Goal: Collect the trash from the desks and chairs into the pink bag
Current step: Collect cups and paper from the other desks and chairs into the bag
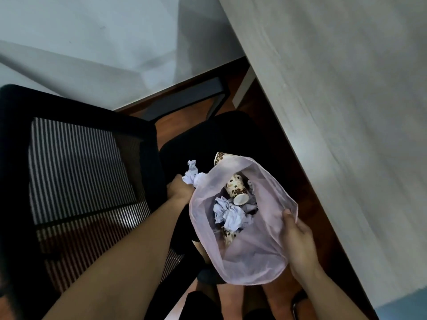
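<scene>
Clenched around a paper wad point(192, 175), my left grip point(179, 191) sits just beside the rim of the pink bag point(249, 257) at lower centre. My right grip point(299, 239) pinches the opposite edge. Thin and see-through, the bag gapes open, holding a bean-printed cup point(236, 188) and crumpled sheets point(228, 215).

- floor point(258, 116) — reddish-brown wood, seen mid-frame
- dark metal bar point(184, 100) — runs diag. over the floor, upper centre
- white post point(242, 88) — just right of the bar's end
- bare legs point(277, 294) — bottom centre, w/ dark shoe point(300, 301) to the right
- blue patch point(402, 312) — bottom-right corner
</scene>
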